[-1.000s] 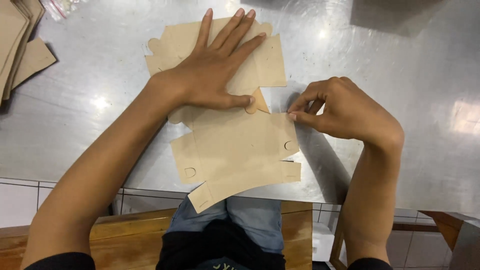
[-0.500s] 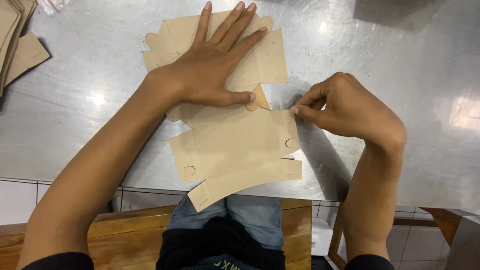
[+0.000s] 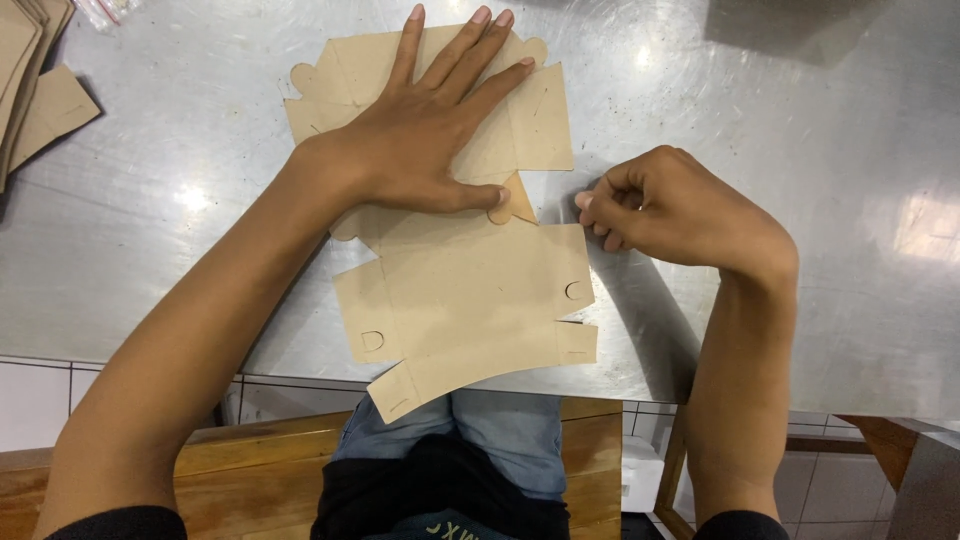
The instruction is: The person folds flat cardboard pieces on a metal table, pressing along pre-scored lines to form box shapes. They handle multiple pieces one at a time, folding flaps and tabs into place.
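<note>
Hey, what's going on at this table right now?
A person sits at a metal table with a flat, die-cut brown cardboard blank lying before them. Their left hand is spread flat on its far half, pinning it down. Their right hand is curled loosely just off the blank's right edge. More cardboard blanks are stacked at the far left.

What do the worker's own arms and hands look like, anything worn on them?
Both forearms are bare from elbow to wrist. Only short dark sleeve edges show at the bottom of the view, one on each arm. The left hand and right hand wear no gloves; no ring, watch or bracelet is visible. Fingernails are short and plain.
</note>
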